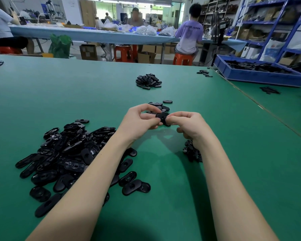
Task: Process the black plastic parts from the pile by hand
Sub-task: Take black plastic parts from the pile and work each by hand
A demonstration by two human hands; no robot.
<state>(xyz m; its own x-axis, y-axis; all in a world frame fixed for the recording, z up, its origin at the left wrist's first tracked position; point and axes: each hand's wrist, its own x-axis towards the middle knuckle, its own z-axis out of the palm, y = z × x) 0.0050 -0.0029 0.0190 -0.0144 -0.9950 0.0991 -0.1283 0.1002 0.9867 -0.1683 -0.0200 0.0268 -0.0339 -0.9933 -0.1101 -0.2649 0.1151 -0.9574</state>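
Note:
One black oval plastic part (162, 117) is held above the green table (94, 94), pinched between both hands. My left hand (140, 122) grips its left end with thumb and fingers. My right hand (189, 125) pinches its right end, fingers curled. A big loose pile of black oval parts (66, 153) lies to the left under my left forearm. Just beyond my hands lies a small group of black parts (159, 106). A small heap of little black bits (191, 151) sits under my right wrist.
Another heap of black parts (149, 81) lies farther back at the table's middle. A blue bin (257, 73) with black parts stands at the back right. A few loose parts (204, 73) lie near it. People sit on orange stools at a far table.

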